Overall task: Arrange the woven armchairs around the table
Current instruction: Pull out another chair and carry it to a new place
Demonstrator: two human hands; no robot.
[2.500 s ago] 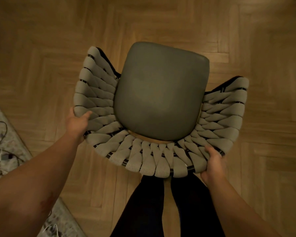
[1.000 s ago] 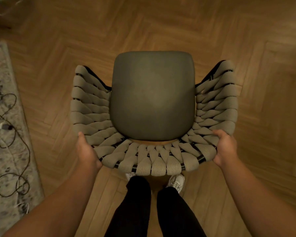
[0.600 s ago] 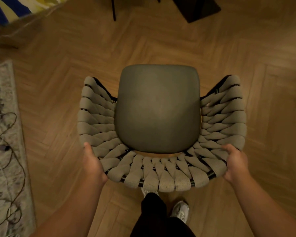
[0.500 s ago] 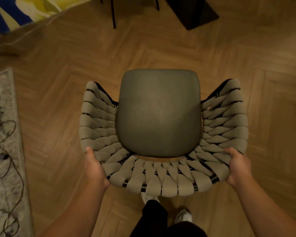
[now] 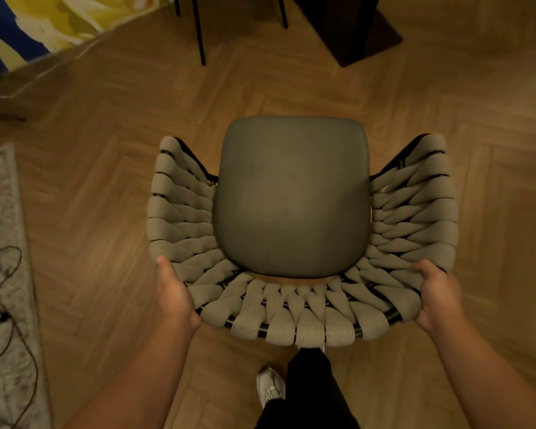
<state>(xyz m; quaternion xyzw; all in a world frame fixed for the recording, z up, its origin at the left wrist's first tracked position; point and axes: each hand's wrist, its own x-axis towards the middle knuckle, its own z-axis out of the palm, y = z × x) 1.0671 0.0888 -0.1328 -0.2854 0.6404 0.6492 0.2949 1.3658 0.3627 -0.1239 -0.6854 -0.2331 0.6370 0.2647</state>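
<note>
A woven armchair (image 5: 291, 193) with a grey seat cushion and a curved back of beige woven straps fills the middle of the view, seen from above. My left hand (image 5: 174, 295) grips the left rear of the woven back rim. My right hand (image 5: 437, 292) grips the right rear of the rim. The chair's seat faces away from me, towards a dark table base (image 5: 350, 26) at the top. Its legs are hidden under the seat.
Thin black chair legs (image 5: 198, 32) stand on the herringbone wood floor at the top. A blue and yellow patterned surface (image 5: 44, 20) lies at the top left. A grey rug (image 5: 3, 274) with a loose black cable (image 5: 10, 308) runs along the left edge.
The chair has turned and moved forward with me; the table base, black legs and patterned surface have come into view at the top. Both hands have kept their grip on the back rim.
</note>
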